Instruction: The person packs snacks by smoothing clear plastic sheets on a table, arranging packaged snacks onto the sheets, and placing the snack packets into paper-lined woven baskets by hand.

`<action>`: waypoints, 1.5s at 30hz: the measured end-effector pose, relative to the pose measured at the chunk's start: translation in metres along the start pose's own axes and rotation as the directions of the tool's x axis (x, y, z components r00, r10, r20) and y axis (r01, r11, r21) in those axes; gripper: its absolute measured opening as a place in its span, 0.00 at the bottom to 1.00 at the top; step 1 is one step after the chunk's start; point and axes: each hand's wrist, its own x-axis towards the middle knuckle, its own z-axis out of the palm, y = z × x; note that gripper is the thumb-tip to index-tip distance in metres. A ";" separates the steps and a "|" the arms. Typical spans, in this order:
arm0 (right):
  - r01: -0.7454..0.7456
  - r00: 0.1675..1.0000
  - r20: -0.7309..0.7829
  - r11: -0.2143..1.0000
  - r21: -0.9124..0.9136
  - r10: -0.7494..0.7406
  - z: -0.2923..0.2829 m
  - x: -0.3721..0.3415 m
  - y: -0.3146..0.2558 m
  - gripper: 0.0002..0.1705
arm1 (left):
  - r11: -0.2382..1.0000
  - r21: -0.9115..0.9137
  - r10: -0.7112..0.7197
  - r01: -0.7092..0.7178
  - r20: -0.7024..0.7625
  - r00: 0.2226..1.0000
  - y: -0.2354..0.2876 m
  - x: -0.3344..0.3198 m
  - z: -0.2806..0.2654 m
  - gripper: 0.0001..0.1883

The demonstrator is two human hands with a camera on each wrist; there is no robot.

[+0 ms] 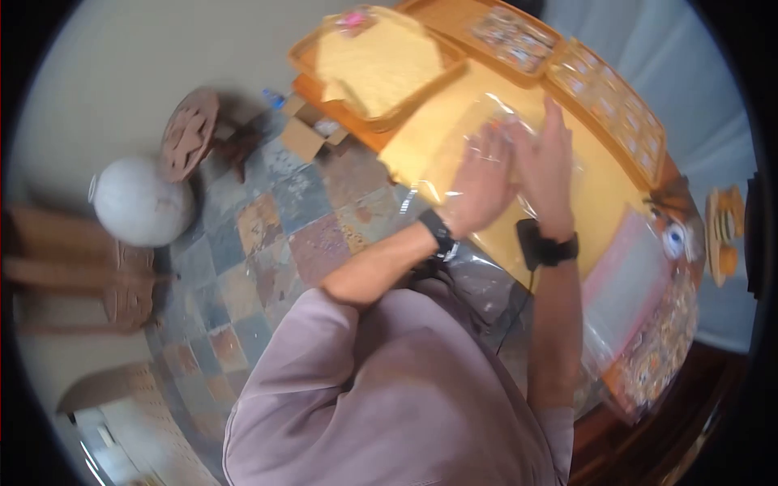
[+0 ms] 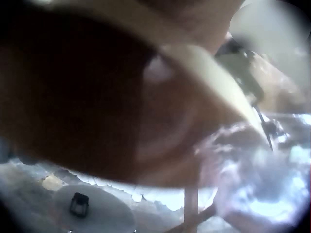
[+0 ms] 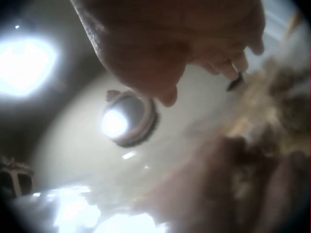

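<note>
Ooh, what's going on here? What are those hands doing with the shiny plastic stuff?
A person has both hands over some clear plastic on a yellow sheet. The left hand and right hand are close together, with their fingers stretched out. Something orange shows near the left fingertips, but it's too blurry to tell what. Orange trays stand at the far side, and some hold lots of small packets.

White globe [image 1: 144,202], brown stool [image 1: 190,134], open cardboard box [image 1: 302,140], multicoloured tiled floor [image 1: 271,223]
</note>
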 end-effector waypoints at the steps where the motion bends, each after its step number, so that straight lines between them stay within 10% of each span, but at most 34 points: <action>1: -0.151 0.980 0.139 0.988 0.034 0.145 0.011 0.009 0.020 0.43 | 0.999 -0.052 0.012 -0.013 -0.033 0.999 0.000 -0.004 0.003 0.40; 3: -0.035 0.985 0.133 0.882 -0.469 0.110 0.030 0.014 0.055 0.46 | 0.999 0.039 0.004 -0.002 -0.035 0.999 -0.001 -0.012 0.016 0.38; 5: 0.046 0.977 0.197 0.805 -0.591 0.088 0.041 0.023 0.085 0.50 | 0.992 0.124 0.003 0.000 -0.026 1.000 -0.002 -0.020 0.009 0.37; 11: -0.044 0.906 0.338 0.849 -0.527 0.256 0.025 0.037 0.058 0.52 | 0.990 0.063 -0.116 0.126 -0.135 0.984 0.016 -0.044 -0.011 0.31; 14: -0.020 0.895 0.354 0.817 -0.576 0.271 0.026 0.036 0.043 0.51 | 0.988 0.144 0.038 -0.052 0.095 0.995 0.028 -0.079 -0.036 0.29; 16: 0.042 0.868 0.392 0.742 -0.669 0.304 0.022 0.030 0.030 0.51 | 0.987 -0.121 0.135 -0.105 0.269 0.954 0.024 -0.107 -0.076 0.28; 18: 0.079 0.910 0.362 0.775 -0.627 0.200 0.016 0.020 0.017 0.47 | 0.865 -0.502 0.278 0.016 0.505 0.817 0.012 -0.114 -0.147 0.29; 21: 0.321 0.935 0.315 0.771 -0.550 -0.165 -0.005 0.015 -0.002 0.39 | 0.575 -0.817 0.445 -0.048 0.263 0.856 -0.018 -0.090 -0.210 0.34; 22: 0.300 0.944 0.296 0.757 -0.581 -0.147 -0.012 0.016 -0.015 0.39 | 0.617 -0.777 0.402 -0.129 0.170 0.899 -0.024 -0.074 -0.225 0.35; 23: 0.160 0.885 0.458 0.977 -0.141 -0.079 -0.022 0.019 -0.034 0.36 | 0.661 -0.724 0.357 -0.198 0.072 0.931 -0.029 -0.058 -0.233 0.36; 24: -0.104 0.789 0.605 0.946 0.306 -0.109 -0.033 0.023 -0.049 0.33 | 0.642 -0.737 0.379 -0.213 0.063 0.923 -0.037 -0.039 -0.230 0.36; 27: -0.464 0.693 0.720 0.745 0.479 -0.031 -0.059 0.045 -0.090 0.27 | 0.763 -0.579 0.349 -0.285 -0.002 0.937 -0.058 0.023 -0.219 0.39; 30: -0.492 0.757 0.651 0.702 0.514 0.054 -0.058 0.089 -0.061 0.23 | 0.746 -0.648 0.339 -0.150 0.177 0.924 -0.070 0.078 -0.204 0.43; 34: -0.456 0.842 0.537 0.598 0.659 0.050 -0.058 0.122 -0.070 0.19 | 0.787 -0.368 0.507 -0.495 -0.071 0.859 -0.092 0.139 -0.166 0.45; 38: -0.259 0.941 0.324 0.832 0.491 0.101 -0.042 0.175 -0.048 0.18 | 0.822 -0.203 0.503 -0.533 -0.182 0.845 -0.131 0.189 -0.143 0.43; 40: -0.222 0.965 0.237 0.829 0.513 0.112 -0.018 0.201 -0.034 0.19 | 0.928 -0.302 0.269 -0.220 0.132 0.954 -0.158 0.207 -0.145 0.41; 45: -0.143 0.989 0.093 0.888 0.437 0.114 0.068 0.243 0.036 0.21 | 0.842 -0.460 -0.188 0.283 0.241 0.952 -0.234 0.253 -0.080 0.28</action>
